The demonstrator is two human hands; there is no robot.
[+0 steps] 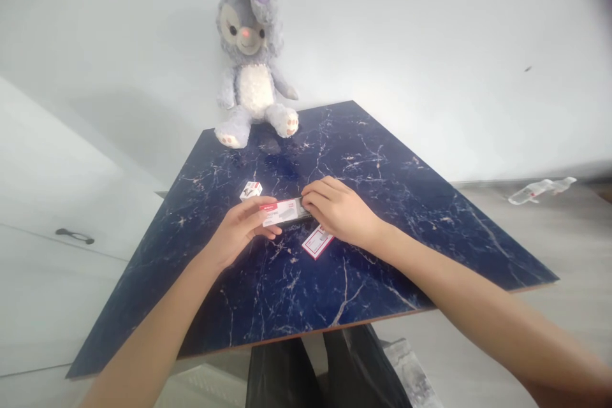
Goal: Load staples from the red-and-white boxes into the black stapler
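You hold the long box [282, 211] just above the worktop [430, 217], near its middle. Your left hand [239, 233] is closed round its red-and-white end, thumb below and fingers above. Your right hand [342, 211] curls over the dark end [303, 209]; I cannot tell whether it pinches there or only rests. That dark end looks like an inner part drawn a little way out of the sleeve, so the box seems partly opened, and none of its contents show. A flat red-and-white packet [317, 243] lies just beside your right wrist. A small box [250, 190] lies just behind your left fingers. A plush rabbit [251, 64] sits at the far edge, well apart from both hands.
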